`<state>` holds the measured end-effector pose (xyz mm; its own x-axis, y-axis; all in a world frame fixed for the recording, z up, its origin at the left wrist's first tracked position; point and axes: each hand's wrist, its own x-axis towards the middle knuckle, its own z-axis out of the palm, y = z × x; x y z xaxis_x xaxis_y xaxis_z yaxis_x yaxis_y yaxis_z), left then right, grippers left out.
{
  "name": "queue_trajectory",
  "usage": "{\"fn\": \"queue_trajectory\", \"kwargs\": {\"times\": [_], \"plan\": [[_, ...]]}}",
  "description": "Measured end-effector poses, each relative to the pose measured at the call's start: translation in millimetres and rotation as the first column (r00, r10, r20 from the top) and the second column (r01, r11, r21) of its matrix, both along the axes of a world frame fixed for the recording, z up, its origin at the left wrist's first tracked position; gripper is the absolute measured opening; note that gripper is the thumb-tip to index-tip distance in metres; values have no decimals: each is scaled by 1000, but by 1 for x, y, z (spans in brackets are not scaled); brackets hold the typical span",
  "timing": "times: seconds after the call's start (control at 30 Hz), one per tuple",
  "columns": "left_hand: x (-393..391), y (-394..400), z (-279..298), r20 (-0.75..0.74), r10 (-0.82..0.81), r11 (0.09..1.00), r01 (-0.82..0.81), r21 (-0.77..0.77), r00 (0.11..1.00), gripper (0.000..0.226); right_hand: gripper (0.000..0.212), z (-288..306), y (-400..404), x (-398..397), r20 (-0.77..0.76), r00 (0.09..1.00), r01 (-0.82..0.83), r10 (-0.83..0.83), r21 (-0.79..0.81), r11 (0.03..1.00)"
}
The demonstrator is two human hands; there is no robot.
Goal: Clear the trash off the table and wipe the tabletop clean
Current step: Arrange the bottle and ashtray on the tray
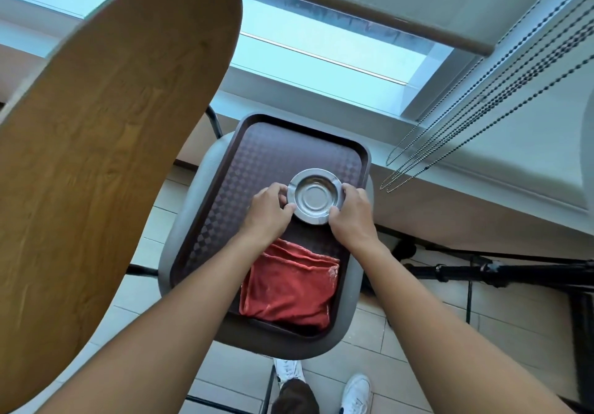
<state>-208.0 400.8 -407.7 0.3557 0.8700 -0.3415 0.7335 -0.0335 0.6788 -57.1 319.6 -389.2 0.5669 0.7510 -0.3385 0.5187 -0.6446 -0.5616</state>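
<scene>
Red cloth (289, 288), folded, lies on the near end of a dark brown checker-textured tray (257, 163). The tray sits on the seat of a grey chair (186, 208), beside the wooden tabletop (106, 143), which fills the left of the view. Nearest the camera: 2 white sneakers (356, 392) on the tiled floor (418, 333), below the chair's front edge. Both forearms reach forward over the cloth. Beyond the cloth, on the tray's right-middle part, a round metal ashtray (315, 196). Left hand (268, 209) grips the ashtray's left rim, fingers curled against it. Right hand (352, 212) grips the right rim, thumb on the near edge. Cannot tell whether the ashtray rests on the tray or is lifted just clear. Right of the chair, black tripod legs (482, 272) on the floor. Farther off, a window (321, 60), with beaded blind cords (482, 105) hanging at right.
</scene>
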Motion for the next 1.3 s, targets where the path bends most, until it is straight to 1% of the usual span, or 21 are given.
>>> {"fn": "queue_trajectory", "kwargs": {"times": [0.1,0.23,0.33,0.43,0.53,0.6,0.73,0.87,0.93,1.07,1.17,1.3], "plan": [[-1,1,3,20,-5,1000,5,10,1000,28,37,4,1,1,9,1000,-12,12,12,1000],[-4,2,24,54,4,1000,-6,28,999,29,26,23,1,2,27,999,-20,18,72,997],[-6,3,46,75,15,999,-19,49,997,29,29,43,3,2,49,999,-24,19,110,994],[-11,1,77,75,-12,995,5,96,997,31,31,72,3,-1,68,997,-39,29,156,987],[-18,-2,111,90,-26,993,16,116,996,32,36,102,1,-4,48,999,-25,15,208,978],[-23,-3,134,105,-20,990,5,142,994,32,30,128,-3,-8,20,1000,-14,9,272,962],[-33,-4,185,130,-20,983,-4,182,991,38,27,180,-13,-11,10,1000,-14,11,370,929],[-40,-13,242,125,-38,965,3,264,991,40,24,233,-24,-11,7,1000,-6,3,462,887],[-39,-16,265,119,-56,953,17,303,991,40,20,253,-28,-9,7,1000,5,-10,489,872],[-32,-31,312,129,-69,918,13,396,989,34,22,289,-42,-1,17,1000,7,-18,529,849],[-25,-44,339,137,-73,898,5,440,988,29,16,315,-57,7,10,1000,10,-19,551,834],[-13,-58,361,171,-67,886,-21,464,983,34,14,338,-82,20,-40,999,45,-26,617,786]]}}
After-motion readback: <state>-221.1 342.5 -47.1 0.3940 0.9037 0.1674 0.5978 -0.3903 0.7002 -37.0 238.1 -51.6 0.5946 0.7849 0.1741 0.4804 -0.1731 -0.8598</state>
